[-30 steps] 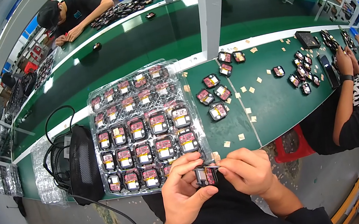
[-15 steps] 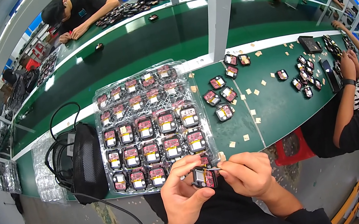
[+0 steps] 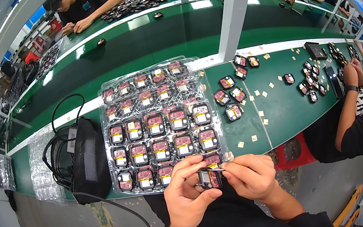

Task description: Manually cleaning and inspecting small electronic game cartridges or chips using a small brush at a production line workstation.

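My left hand (image 3: 184,200) is closed around a small square black device (image 3: 210,179), its open back showing a red circuit board and a silver part. Thumb and fingers grip it by opposite edges, tilted, just off the near edge of the tray. Pinched in my right hand (image 3: 253,179) is a thin metal tool (image 3: 218,170), perhaps tweezers; its tip reaches the device's upper edge. Fingers hide most of the tool. Behind both hands lies a clear plastic tray (image 3: 140,139), with rows of similar devices in its pockets.
A black mesh pouch (image 3: 89,162) and coiled cable lie left of the tray, beside stacked clear trays (image 3: 45,167). Loose devices (image 3: 234,111) and small beige squares (image 3: 254,138) are scattered to the right. A grey post (image 3: 233,16) rises behind. Co-workers sit across and at right.
The view has shifted slightly, so the tray and bench appear farther right. My hands keep nearly the same pose, with the device and tool still held together.
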A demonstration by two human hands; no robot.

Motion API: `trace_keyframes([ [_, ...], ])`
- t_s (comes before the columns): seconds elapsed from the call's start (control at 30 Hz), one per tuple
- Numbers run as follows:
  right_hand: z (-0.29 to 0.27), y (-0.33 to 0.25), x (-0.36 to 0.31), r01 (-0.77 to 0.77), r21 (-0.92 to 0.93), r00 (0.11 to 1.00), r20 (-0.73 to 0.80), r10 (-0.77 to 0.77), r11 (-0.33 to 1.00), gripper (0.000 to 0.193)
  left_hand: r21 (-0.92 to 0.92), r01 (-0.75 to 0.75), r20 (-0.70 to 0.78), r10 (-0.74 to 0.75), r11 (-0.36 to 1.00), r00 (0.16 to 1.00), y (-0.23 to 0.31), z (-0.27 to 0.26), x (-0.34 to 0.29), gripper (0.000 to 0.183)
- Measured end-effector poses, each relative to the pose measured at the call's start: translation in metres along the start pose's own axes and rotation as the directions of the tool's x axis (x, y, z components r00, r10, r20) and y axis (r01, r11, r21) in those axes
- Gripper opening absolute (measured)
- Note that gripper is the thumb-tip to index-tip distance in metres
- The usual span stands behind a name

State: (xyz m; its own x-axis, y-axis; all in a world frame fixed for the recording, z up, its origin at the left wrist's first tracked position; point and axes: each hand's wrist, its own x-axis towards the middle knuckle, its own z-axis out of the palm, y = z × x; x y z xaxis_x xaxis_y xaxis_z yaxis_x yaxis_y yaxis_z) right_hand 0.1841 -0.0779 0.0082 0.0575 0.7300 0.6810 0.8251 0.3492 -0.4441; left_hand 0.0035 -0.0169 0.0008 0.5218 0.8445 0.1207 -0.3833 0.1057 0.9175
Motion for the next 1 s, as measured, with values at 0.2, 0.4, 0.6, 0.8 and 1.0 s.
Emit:
trace_keyframes([
  [0.2,0.007,-0.009,-0.001,-0.002,-0.016,1.000,-0.005,0.001,1.000,0.017,-0.041,-0.018,-0.002,0.018,0.999,1.000,0.000,-0.006,-0.004,0.062],
  [0.4,0.015,-0.019,-0.001,0.008,-0.067,1.000,-0.019,-0.009,0.998,0.020,-0.058,-0.043,-0.049,0.040,0.997,0.998,0.000,-0.009,-0.007,0.058],
  [0.6,0.021,-0.022,0.005,0.006,-0.083,1.000,0.013,-0.005,0.997,0.020,-0.033,-0.030,-0.063,0.028,0.999,0.998,0.007,-0.014,-0.003,0.057],
  [0.8,0.024,-0.011,0.016,-0.259,0.098,0.966,0.014,0.259,0.961,0.012,-0.038,-0.109,-0.076,0.106,0.993,0.991,0.021,-0.031,-0.008,0.054],
  [1.0,0.023,0.067,-0.012,-0.520,-0.209,0.854,-0.155,0.496,0.829,0.029,0.223,-0.099,-0.202,0.145,0.970,0.968,0.039,-0.059,0.022,0.053],
])
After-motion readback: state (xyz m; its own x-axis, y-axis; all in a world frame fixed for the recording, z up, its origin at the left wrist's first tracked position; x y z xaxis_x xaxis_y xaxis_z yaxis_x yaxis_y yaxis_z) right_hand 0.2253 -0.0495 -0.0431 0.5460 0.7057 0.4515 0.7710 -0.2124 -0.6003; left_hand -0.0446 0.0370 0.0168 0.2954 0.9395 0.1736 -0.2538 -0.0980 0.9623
